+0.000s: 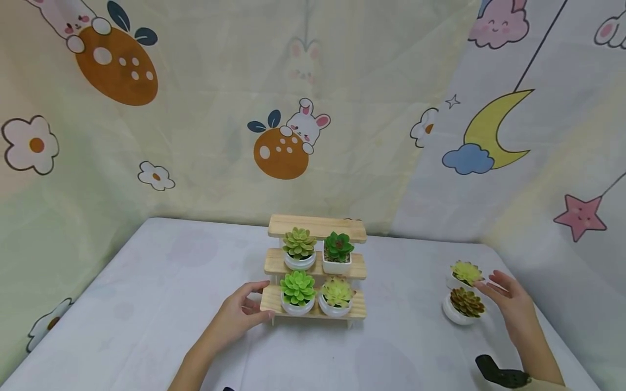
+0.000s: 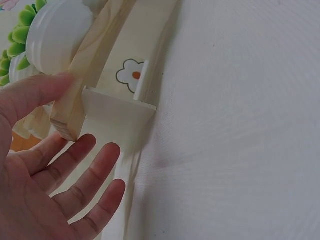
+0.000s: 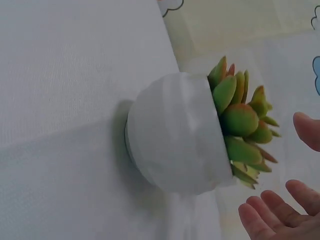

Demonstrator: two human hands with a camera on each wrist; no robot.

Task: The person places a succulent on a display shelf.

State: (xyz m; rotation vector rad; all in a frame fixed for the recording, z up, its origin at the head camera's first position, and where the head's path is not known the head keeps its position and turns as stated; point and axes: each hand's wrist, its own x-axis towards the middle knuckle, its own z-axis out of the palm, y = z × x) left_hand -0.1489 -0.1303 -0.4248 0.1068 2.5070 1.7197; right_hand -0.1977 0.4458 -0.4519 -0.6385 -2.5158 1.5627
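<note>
My left hand (image 1: pixel 242 309) holds the left end of the lowest board of a tiered wooden plant stand (image 1: pixel 315 227). In the left wrist view the thumb lies on the board and the other fingers are spread beside its end. Four potted artificial succulents sit on the stand, such as a bright green one (image 1: pixel 298 288) on the lowest board and a dark green one (image 1: pixel 338 247) on the middle board. My right hand (image 1: pixel 511 301) hovers with loosely bent fingers beside a yellow-green succulent (image 1: pixel 466 272). Just nearer stands a brown-green succulent (image 1: pixel 463 306) in a round white pot (image 3: pixel 177 132).
A white cloth (image 1: pixel 195 260) covers the table. Behind it hangs a printed curtain (image 1: pixel 215 108) with rabbits, flowers and a moon. A black strap (image 1: pixel 501 372) lies by the right wrist.
</note>
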